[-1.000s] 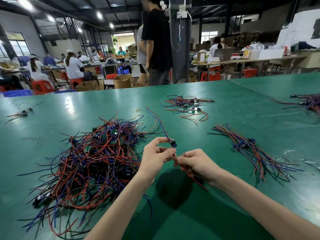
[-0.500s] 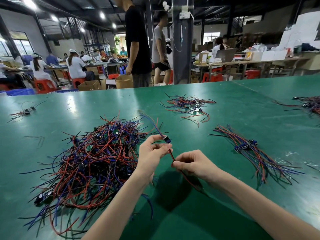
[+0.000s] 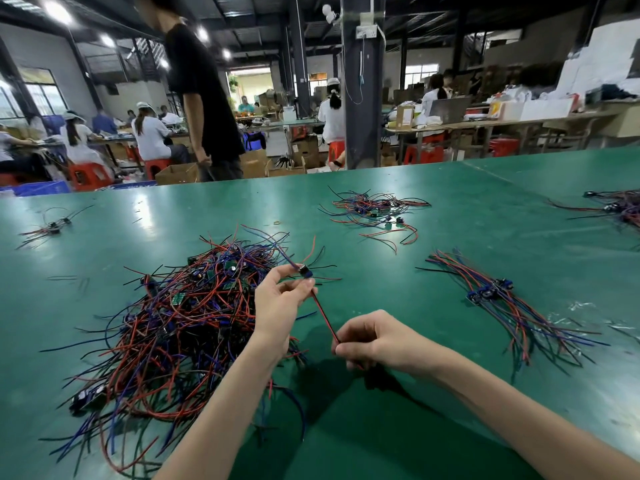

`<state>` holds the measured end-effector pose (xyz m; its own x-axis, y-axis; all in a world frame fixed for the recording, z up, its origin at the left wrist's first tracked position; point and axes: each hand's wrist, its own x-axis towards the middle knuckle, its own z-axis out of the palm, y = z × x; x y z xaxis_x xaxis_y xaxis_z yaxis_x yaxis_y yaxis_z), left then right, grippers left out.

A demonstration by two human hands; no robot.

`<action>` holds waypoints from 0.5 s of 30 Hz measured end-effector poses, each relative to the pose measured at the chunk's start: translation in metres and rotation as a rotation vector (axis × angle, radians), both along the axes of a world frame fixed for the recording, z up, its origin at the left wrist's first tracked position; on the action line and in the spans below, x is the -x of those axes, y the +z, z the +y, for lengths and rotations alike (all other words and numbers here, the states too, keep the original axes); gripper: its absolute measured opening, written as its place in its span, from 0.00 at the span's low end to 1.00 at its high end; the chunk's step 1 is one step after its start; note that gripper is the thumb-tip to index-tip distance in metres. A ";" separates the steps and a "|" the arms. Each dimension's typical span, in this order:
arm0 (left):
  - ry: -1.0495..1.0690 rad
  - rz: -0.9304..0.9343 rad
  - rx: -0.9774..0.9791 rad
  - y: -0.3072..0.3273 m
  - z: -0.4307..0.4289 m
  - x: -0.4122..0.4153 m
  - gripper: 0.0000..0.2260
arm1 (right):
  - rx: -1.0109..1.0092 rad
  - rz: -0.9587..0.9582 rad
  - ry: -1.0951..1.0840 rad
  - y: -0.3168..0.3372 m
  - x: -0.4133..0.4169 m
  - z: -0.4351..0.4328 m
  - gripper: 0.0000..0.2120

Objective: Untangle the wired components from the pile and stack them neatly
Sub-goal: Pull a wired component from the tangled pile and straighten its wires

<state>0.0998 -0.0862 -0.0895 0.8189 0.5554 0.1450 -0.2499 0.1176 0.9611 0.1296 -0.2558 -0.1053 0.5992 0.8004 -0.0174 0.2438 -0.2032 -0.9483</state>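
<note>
One green table (image 3: 450,216) fills the lower two thirds of the frame. One large tangled pile (image 3: 180,323) of red, blue and black wired components lies left of centre. One aligned stack (image 3: 502,299) of sorted components lies at right, well apart from the pile, wires running roughly parallel. One loose cluster (image 3: 374,213) lies at upper centre, another cluster (image 3: 620,209) at the right edge, and one stray piece (image 3: 52,226) at upper left. Left hand (image 3: 277,306), centre frame: thumb and forefinger pinch a small dark component (image 3: 304,270), raised just beside the pile's right edge. Right hand (image 3: 374,341), lower centre: fingers curled, pinching the component's red-and-black lead (image 3: 325,317), drawn straight between both hands.
</note>
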 end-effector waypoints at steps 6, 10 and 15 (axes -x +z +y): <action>0.003 -0.007 0.023 0.001 0.001 -0.001 0.11 | -0.110 -0.066 0.071 0.004 0.003 -0.002 0.08; 0.008 -0.003 0.042 0.003 0.004 0.000 0.11 | -0.133 -0.076 0.098 0.005 0.006 -0.001 0.11; 0.008 0.013 0.108 0.008 0.005 0.003 0.11 | -0.067 0.007 0.038 0.003 0.004 -0.001 0.07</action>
